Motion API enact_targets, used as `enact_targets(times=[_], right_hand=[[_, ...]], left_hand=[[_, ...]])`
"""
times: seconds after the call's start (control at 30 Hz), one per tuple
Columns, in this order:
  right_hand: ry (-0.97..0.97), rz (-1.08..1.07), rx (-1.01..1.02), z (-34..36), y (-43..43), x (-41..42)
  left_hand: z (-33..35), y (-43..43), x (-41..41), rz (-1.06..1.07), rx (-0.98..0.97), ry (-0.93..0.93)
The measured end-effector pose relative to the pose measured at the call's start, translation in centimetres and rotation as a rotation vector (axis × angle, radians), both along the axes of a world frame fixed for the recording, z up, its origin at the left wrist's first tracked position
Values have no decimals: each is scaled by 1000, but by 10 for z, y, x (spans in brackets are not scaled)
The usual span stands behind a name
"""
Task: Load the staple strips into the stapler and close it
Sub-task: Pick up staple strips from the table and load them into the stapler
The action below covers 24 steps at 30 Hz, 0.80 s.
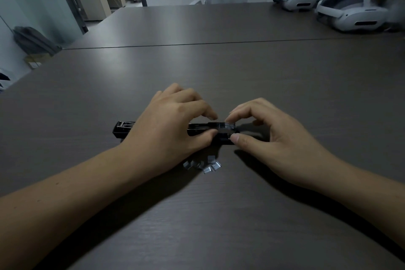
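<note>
You are working at a dark table (219, 68) with the black stapler (125, 130) lying flat and opened out lengthwise between your hands. Your left hand (171, 125) is lying over the stapler's middle, its thumb and fingertips pressing on the body just left of the metal staple channel, so it is clamped on the stapler. Your right hand (274, 136) is pinching at the stapler's right end: index finger on the far side, thumb on the near side, closed around a short silvery piece sitting in the channel. It looks like a staple strip, but it is too small to tell for sure. Just on your side of that pinch, a handful of short loose staple strips (207, 165) is lying scattered on the table, partly under your left hand. Well away, at the far right, white headsets (350, 15) are sitting.
</note>
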State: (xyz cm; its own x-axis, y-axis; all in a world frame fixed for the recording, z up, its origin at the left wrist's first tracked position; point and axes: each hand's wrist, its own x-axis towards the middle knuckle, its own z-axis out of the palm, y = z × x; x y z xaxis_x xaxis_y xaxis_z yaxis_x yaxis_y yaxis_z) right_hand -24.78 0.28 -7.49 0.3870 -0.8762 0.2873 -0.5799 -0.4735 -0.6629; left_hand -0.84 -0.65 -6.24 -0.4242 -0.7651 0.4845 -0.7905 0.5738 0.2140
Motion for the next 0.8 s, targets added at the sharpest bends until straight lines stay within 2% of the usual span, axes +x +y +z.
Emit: enact_targets(times=[0.6,0.8], right_hand=[[11,-80,47,-1,0,-1],[88,-95,34,-3,-2,0]], left_hand=[[0,3,0,-63,7,-14],[1,3,2,-40,13,3]])
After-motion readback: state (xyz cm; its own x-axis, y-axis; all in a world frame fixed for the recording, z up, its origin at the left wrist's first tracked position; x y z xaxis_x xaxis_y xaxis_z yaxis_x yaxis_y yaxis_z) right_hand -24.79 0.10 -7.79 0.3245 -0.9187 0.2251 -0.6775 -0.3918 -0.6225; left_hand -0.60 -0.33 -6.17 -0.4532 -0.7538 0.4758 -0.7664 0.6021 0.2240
